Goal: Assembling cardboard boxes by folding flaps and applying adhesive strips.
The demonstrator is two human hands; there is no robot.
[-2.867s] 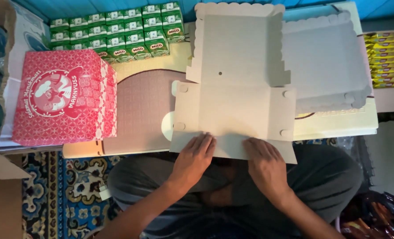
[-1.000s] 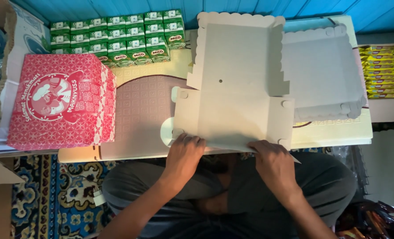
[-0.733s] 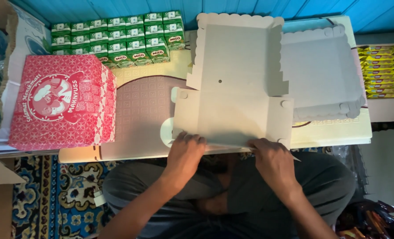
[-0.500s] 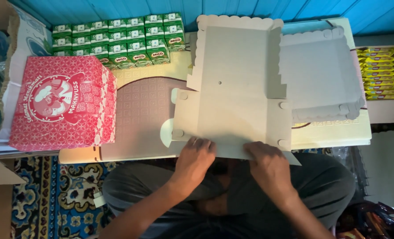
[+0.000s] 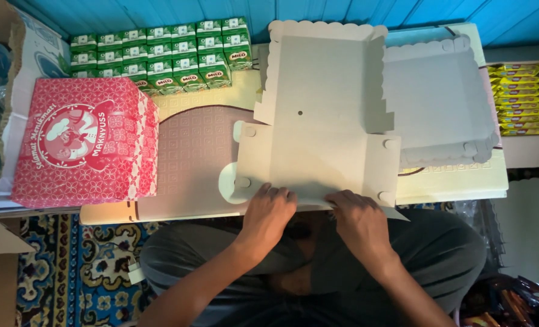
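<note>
A flat, unfolded grey cardboard box blank [image 5: 318, 121] with scalloped edges lies on a low table [image 5: 187, 163] in front of me. My left hand [image 5: 268, 212] and my right hand [image 5: 357, 218] both grip its near flap at the table's front edge, fingers curled over the fold. A half-formed grey box tray [image 5: 439, 103] sits just right of the blank, partly under it.
A finished red and white patterned box [image 5: 85, 142] stands at the left. Rows of small green drink cartons [image 5: 160, 51] line the back by a blue wall. Yellow packets [image 5: 523, 100] lie at the right. A patterned rug [image 5: 69, 260] lies below, beside my crossed legs.
Both hands stayed at the blank's near flap, sliding slightly along it and pressing the fold. The blank shifted a little. Nothing else moved.
</note>
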